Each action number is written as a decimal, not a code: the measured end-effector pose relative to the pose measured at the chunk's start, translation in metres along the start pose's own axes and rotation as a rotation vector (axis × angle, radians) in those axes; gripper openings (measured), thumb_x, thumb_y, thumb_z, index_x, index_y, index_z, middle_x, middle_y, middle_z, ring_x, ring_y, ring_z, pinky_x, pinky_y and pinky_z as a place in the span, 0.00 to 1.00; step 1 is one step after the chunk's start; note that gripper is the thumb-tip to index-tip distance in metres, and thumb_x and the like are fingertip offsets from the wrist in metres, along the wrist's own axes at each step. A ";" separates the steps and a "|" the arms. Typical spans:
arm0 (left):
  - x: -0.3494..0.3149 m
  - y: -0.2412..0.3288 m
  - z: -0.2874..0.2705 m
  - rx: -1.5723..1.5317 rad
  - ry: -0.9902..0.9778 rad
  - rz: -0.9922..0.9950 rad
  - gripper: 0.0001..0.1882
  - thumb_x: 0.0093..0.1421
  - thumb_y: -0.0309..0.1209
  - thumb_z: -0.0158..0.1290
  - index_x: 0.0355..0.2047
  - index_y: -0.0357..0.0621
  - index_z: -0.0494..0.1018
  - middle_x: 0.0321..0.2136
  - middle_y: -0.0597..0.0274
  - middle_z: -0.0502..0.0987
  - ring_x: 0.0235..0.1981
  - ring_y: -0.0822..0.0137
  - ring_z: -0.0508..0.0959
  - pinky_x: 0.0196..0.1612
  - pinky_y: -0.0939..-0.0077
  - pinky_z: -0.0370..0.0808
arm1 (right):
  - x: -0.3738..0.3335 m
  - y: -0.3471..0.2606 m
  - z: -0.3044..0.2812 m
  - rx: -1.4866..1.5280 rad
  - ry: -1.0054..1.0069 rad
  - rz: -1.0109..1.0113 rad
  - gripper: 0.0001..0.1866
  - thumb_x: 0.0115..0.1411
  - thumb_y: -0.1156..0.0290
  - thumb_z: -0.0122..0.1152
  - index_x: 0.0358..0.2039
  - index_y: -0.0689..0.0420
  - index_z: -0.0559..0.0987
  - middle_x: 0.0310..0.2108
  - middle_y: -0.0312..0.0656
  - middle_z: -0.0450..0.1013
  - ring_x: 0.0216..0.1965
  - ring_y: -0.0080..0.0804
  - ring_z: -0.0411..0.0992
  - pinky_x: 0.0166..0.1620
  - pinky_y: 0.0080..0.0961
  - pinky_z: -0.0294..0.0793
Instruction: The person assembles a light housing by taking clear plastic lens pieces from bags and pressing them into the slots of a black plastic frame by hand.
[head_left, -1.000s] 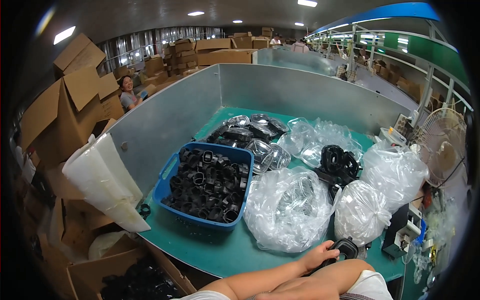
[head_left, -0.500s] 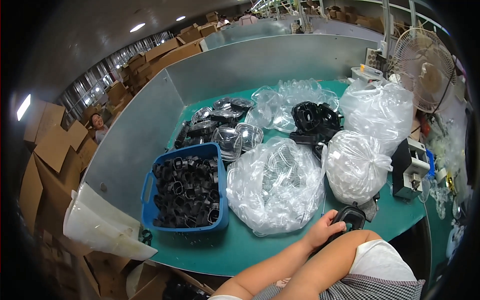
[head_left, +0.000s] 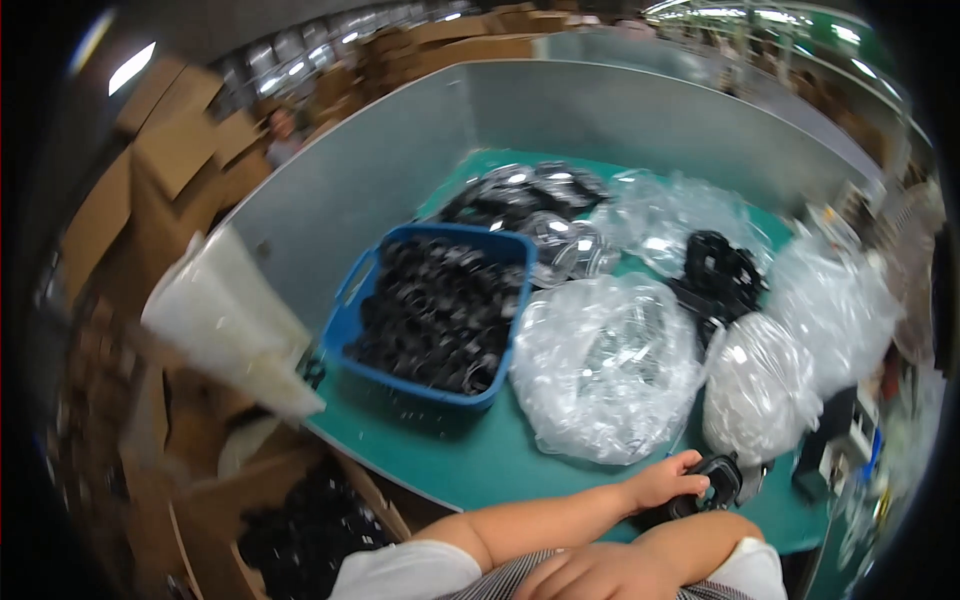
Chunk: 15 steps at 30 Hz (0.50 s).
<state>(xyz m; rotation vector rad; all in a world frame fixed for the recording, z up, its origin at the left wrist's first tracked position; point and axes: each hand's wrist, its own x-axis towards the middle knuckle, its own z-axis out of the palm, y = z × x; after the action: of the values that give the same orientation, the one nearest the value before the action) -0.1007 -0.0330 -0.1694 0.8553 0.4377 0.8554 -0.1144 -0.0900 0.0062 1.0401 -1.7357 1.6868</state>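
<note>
At the table's front edge, my left hand [head_left: 660,487] is closed on a black plastic part [head_left: 722,478] with a rounded rectangular frame; my fingers hide some of it. My right forearm bends back across my body. My right hand [head_left: 590,575] lies palm down, low over the striped apron, fingers slightly apart and partly cut off by the picture's edge; nothing shows in it. A clear bag [head_left: 610,370] of transparent plastic pieces lies just beyond my left hand. Left of it stands a blue basket [head_left: 440,398] full of small black ring-like parts.
Clear-lidded black containers [head_left: 530,195] lie behind the basket. A tied white bag [head_left: 760,385], a larger clear bag [head_left: 835,310] and black molded parts [head_left: 720,275] crowd the right. Below the green table [head_left: 400,445], an open carton [head_left: 215,530] holds black pieces. Grey panels [head_left: 600,105] border the table.
The view has swung left and down, bringing the carton of black pieces into sight. My right hand has come into view at the lower edge. My left hand still holds the black part.
</note>
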 end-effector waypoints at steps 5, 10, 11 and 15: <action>0.007 0.001 0.008 0.049 -0.049 0.109 0.14 0.61 0.38 0.55 0.41 0.42 0.69 0.32 0.69 0.72 0.35 0.77 0.69 0.41 0.80 0.67 | -0.012 -0.061 -0.013 -0.362 0.208 0.313 0.16 0.64 0.58 0.57 0.40 0.59 0.78 0.31 0.48 0.77 0.30 0.42 0.74 0.40 0.40 0.74; -0.002 -0.011 0.002 0.208 0.118 0.202 0.16 0.61 0.39 0.56 0.41 0.41 0.68 0.31 0.68 0.71 0.36 0.78 0.68 0.38 0.80 0.67 | -0.068 -0.076 -0.004 -0.621 0.481 0.521 0.16 0.64 0.57 0.55 0.41 0.58 0.79 0.29 0.47 0.77 0.30 0.41 0.75 0.41 0.43 0.74; -0.002 -0.011 0.002 0.194 0.122 0.210 0.16 0.61 0.39 0.56 0.41 0.41 0.68 0.31 0.68 0.71 0.36 0.78 0.68 0.38 0.80 0.67 | -0.087 -0.077 -0.001 -0.764 0.528 0.520 0.16 0.61 0.57 0.59 0.40 0.58 0.78 0.31 0.46 0.76 0.31 0.39 0.74 0.39 0.36 0.73; -0.003 0.000 0.016 0.280 0.134 0.273 0.16 0.60 0.39 0.56 0.37 0.39 0.67 0.28 0.67 0.73 0.30 0.78 0.70 0.32 0.80 0.69 | -0.138 -0.093 0.013 -1.098 0.774 0.684 0.15 0.61 0.62 0.58 0.38 0.63 0.76 0.32 0.47 0.73 0.34 0.35 0.73 0.40 0.27 0.70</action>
<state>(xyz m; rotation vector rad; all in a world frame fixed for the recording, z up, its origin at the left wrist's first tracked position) -0.0921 -0.0429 -0.1602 1.1377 0.5759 1.1239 0.0423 -0.0724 -0.0492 -0.6614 -2.0306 0.8739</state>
